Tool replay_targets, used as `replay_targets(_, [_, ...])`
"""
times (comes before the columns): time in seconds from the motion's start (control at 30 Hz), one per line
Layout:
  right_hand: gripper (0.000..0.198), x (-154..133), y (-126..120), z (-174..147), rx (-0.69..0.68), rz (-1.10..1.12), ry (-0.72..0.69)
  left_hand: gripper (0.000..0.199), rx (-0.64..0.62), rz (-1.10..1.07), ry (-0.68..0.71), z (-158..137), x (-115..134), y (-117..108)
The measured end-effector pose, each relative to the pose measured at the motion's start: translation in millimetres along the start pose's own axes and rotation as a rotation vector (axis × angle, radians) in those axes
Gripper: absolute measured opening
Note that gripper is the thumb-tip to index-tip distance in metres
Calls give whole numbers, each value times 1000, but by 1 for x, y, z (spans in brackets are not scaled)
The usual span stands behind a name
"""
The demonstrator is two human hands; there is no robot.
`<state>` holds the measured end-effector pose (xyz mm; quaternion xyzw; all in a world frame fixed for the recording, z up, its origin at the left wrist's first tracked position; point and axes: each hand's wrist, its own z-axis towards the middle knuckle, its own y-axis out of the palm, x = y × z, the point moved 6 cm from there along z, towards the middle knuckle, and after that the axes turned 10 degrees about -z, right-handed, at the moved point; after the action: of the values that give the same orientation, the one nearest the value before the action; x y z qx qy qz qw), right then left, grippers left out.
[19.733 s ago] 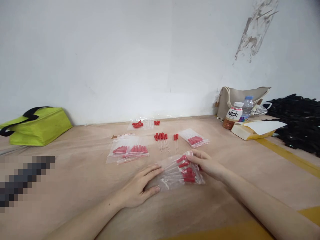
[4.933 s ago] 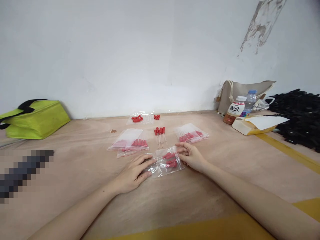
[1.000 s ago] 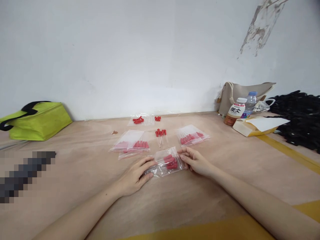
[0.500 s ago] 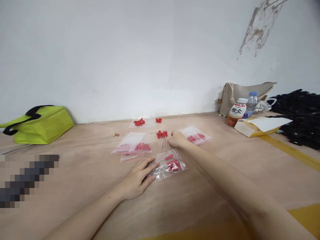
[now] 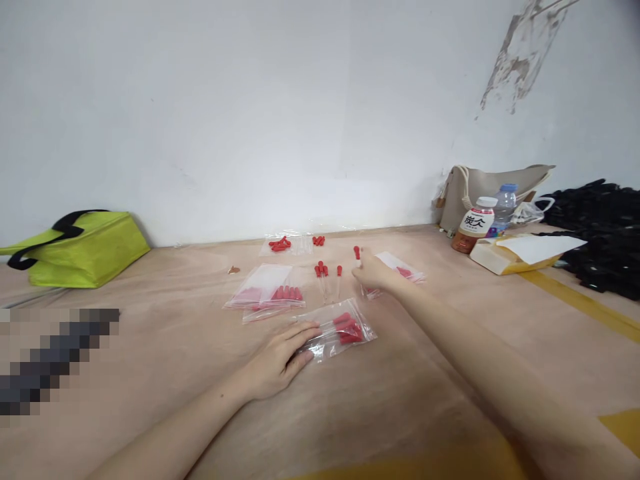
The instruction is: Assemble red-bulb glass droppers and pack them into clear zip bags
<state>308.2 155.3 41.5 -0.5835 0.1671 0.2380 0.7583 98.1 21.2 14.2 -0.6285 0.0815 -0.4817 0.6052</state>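
Observation:
My left hand [image 5: 283, 360] lies with fingers stretched and thumb apart on the left end of a clear zip bag [image 5: 363, 332] that contains several droppers with red rubber bulbs [image 5: 350, 331]. My right hand [image 5: 375, 270] pinches a dropper [image 5: 357, 253], its red bulb pointing up beside the fingers. Left of that hand, a single dropper [image 5: 339, 271] lies on the table, with a small group of droppers [image 5: 321, 270] farther left. Partly hidden behind my right hand and forearm is a zip bag [image 5: 395, 260] with red-bulbed pieces inside.
Overlapping zip bags [image 5: 265, 280] with red bulbs lie left of centre. Loose red bulbs [image 5: 319, 241] and another bag [image 5: 273, 247] sit near the wall. A lime bag [image 5: 90, 250] stands left. Bottles [image 5: 475, 223], a paper box [image 5: 520, 257] and a black pile [image 5: 600, 227] are right.
My right hand has moved to the right and slightly away, taking a dropper out of the group. My left hand stays on the bag, its fingers slightly farther over the droppers inside.

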Motion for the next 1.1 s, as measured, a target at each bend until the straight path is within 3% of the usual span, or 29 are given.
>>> replay_targets(0.07, [48,13,-9,-23,-33,62,17,41,-16,36,-7,0,0,0])
replay_targets(0.1, [56,19,-12,-36,-19,219,26,42,-22,49,-12,0,0,0])
replay_targets(0.23, [74,40,-15,-76,143,650,124,43,-26,60,-14,1,1,0])
replay_targets(0.37, [64,45,-4,-90,212,816,171,41,-24,36,9,0,3,-1])
replay_targets(0.6, [44,38,18,-95,132,1046,231,42,-53,-3,38,-1,4,1])
replay_targets(0.8, [33,26,22,-106,-19,968,234,42,-64,-8,12,-2,4,1])
replay_targets(1.0, [41,23,21,-107,-36,866,274,45,-67,12,-7,-2,4,1])
replay_targets(1.1, [35,19,23,-108,-64,807,252,45,-74,14,-13,-3,4,1])
